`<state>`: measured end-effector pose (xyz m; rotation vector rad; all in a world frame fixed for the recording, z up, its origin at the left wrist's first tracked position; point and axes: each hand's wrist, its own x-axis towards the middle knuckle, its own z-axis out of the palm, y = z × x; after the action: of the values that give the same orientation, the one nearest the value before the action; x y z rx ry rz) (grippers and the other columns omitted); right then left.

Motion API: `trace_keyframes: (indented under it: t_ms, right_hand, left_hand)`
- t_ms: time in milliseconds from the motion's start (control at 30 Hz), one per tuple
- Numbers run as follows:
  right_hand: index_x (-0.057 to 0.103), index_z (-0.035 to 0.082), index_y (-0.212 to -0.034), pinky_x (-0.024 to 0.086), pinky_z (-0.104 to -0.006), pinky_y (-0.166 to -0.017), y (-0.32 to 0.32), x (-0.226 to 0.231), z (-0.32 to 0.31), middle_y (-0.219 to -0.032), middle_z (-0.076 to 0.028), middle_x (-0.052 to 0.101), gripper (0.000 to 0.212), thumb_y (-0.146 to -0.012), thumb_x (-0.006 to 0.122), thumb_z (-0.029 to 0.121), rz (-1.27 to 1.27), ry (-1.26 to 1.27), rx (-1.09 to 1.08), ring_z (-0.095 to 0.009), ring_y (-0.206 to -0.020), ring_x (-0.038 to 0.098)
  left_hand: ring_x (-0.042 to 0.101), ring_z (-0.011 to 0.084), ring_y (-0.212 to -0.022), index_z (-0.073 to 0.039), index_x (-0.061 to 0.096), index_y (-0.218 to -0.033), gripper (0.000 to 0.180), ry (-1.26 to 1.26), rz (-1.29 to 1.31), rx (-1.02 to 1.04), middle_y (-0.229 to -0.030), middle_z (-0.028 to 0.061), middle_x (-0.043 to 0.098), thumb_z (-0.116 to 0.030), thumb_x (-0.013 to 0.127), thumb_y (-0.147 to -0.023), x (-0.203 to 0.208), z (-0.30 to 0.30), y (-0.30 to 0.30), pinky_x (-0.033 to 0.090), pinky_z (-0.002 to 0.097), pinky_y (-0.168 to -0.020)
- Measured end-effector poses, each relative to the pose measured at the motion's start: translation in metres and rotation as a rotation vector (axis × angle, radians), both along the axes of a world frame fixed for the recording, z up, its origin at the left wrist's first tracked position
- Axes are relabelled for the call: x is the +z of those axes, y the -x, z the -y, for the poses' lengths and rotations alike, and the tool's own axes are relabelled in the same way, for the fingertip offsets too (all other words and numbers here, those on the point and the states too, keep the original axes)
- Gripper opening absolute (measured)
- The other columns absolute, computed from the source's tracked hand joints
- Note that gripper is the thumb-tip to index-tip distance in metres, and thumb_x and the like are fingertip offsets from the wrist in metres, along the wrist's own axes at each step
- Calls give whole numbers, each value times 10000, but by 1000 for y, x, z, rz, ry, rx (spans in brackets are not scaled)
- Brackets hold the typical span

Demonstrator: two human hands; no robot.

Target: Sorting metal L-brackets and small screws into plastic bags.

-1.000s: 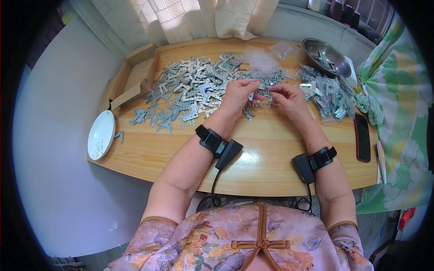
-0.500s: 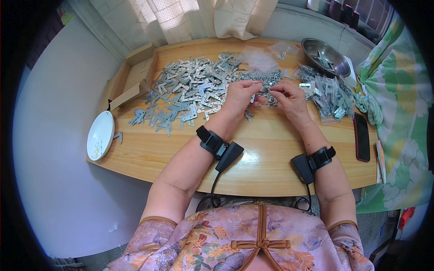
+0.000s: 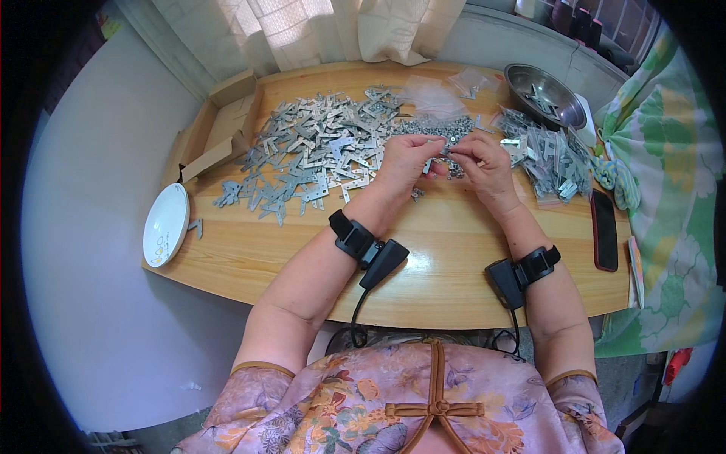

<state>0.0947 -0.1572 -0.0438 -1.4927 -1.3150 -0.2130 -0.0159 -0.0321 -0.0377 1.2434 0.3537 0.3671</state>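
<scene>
Two hands meet above the middle of the wooden table (image 3: pixel 446 257). The left hand (image 3: pixel 404 160) and the right hand (image 3: pixel 484 163) each curl their fingers inward and together pinch one small metal piece (image 3: pixel 446 149), held just over a heap of small screws (image 3: pixel 442 129); its exact shape is too small to tell. Each wrist carries one black strapped device, two in all, each with a cable running down toward the body.

Flat metal brackets (image 3: pixel 318 147) lie spread in one wide scatter left of the hands, too many to count. A second pile of brackets (image 3: pixel 548 155) sits right of the hands. One steel bowl (image 3: pixel 543 94) at the far right corner holds a few more pieces. One open cardboard box (image 3: pixel 219 125) lies at the left end, one white plate (image 3: pixel 165 224) overhangs the near left edge, and one dark phone (image 3: pixel 603 229) rests at the right edge. Clear plastic bags (image 3: pixel 442 91) lie beyond the screws.

A pale curtain (image 3: pixel 333 26) hangs behind the table, and a green patterned cloth (image 3: pixel 665 189) lies to the right.
</scene>
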Motion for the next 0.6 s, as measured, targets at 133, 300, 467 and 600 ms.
trace_keyframes:
  t_ms: [133,300,467,600]
  right_hand:
    - [647,17,-796,455,-287,-573,0,-1,0,-765,-83,587,102,-698,678,21,8,0,-9,-204,-663,583]
    - [652,31,-796,462,-296,-578,-1,-1,-1,-786,-85,591,110,-691,684,28,32,-10,-26,-213,-671,589]
    - [652,38,-790,460,-301,-574,-1,-4,-1,-789,-91,591,104,-691,685,34,44,-27,-35,-225,-672,593]
    - [650,41,-783,457,-304,-569,-1,-3,-1,-785,-93,591,97,-692,686,42,54,-43,-41,-231,-662,591]
  left_hand:
    - [613,112,-613,-28,615,-1006,224,9,-2,-10,-811,37,621,-177,610,-839,2,1,0,463,206,-465]
    - [612,113,-602,-29,617,-1003,222,5,7,-22,-813,42,621,-179,608,-840,1,1,0,463,204,-464]
    - [612,120,-582,-28,620,-995,228,39,15,-34,-810,51,620,-200,593,-849,1,2,1,460,203,-456]
    - [613,125,-569,-30,624,-986,224,53,19,-37,-813,55,620,-206,583,-855,2,1,1,457,204,-449]
